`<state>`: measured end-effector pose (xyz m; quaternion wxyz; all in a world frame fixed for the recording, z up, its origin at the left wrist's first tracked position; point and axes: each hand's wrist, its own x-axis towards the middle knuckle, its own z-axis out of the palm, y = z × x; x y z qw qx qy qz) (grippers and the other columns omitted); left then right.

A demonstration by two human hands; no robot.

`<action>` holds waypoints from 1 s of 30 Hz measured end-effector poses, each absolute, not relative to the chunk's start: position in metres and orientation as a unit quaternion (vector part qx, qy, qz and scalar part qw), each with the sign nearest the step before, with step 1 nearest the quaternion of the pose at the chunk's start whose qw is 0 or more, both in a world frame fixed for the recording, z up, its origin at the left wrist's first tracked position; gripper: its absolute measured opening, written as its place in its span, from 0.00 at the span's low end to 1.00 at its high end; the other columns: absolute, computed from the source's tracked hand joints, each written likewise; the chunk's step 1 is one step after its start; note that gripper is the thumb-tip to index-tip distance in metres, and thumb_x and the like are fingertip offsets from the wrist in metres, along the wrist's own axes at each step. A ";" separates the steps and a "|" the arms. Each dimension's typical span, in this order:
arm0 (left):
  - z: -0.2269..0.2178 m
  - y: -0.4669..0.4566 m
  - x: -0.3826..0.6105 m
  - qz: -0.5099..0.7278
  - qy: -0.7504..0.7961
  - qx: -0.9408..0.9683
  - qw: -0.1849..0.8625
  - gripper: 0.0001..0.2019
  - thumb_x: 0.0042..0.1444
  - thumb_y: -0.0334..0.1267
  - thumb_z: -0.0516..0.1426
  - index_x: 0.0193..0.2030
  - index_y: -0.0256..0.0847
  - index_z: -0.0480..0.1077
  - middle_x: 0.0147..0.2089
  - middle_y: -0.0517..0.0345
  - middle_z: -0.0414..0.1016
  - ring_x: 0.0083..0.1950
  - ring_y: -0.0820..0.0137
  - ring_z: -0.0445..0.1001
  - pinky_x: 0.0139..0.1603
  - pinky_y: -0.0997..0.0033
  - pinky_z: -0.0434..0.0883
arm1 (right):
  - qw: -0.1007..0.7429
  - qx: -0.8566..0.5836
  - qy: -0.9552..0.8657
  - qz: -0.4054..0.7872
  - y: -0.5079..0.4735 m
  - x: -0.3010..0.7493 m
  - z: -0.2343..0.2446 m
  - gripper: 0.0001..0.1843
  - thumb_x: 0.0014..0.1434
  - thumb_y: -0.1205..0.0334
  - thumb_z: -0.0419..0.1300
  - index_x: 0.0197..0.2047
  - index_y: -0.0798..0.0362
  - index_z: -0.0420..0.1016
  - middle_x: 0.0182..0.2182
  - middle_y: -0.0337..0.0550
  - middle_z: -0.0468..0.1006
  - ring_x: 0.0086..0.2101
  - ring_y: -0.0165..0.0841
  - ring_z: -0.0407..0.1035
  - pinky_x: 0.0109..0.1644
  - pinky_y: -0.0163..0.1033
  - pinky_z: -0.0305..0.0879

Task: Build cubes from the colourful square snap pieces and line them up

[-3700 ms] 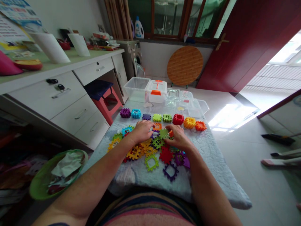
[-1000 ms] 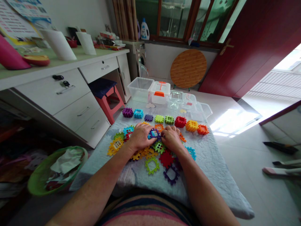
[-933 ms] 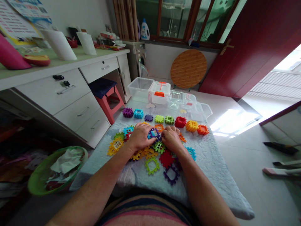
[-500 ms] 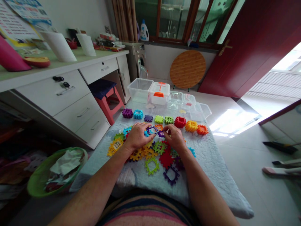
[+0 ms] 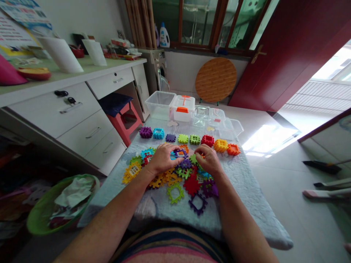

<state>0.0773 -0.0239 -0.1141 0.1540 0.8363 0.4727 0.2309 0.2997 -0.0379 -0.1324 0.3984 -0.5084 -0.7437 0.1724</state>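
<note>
My left hand [image 5: 165, 159] is closed on a purple square frame piece [image 5: 181, 153], its thumb along the near edge and its fingers at the far side. Just right of it, my right hand [image 5: 208, 159] has its fingers bent over the heap of toothed plastic pieces. A light green piece [image 5: 193, 159] lies beside those fingertips, and whatever they pinch is hidden. Below the held frame rests a purple window piece [image 5: 185, 164]. Closer to me are a green window piece [image 5: 184, 172], a red piece [image 5: 192, 185], a lime frame [image 5: 175, 193] and a dark purple frame [image 5: 197, 204].
Behind the heap runs a row of stacked pieces sorted by colour, from a purple stack [image 5: 145, 132] to an orange stack [image 5: 233, 149]. Clear plastic boxes [image 5: 160, 104] stand at the table's far end. A pink stool [image 5: 127, 126] and a green basket [image 5: 37, 215] are to the left.
My right hand has shifted right, away from the purple window piece, which now lies on the heap. The left hand still holds the purple frame. The whole view has shifted slightly.
</note>
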 end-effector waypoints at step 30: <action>-0.111 -0.015 0.123 -0.015 0.457 0.875 0.159 0.26 0.45 0.49 0.63 0.53 0.46 0.71 0.51 0.52 0.78 0.56 0.50 0.72 0.62 0.48 0.59 | 0.432 -0.541 -0.707 0.143 -0.034 0.307 -0.144 0.07 0.55 0.68 0.55 0.27 0.53 0.72 0.26 0.40 0.71 0.26 0.29 0.64 0.32 0.34 0.60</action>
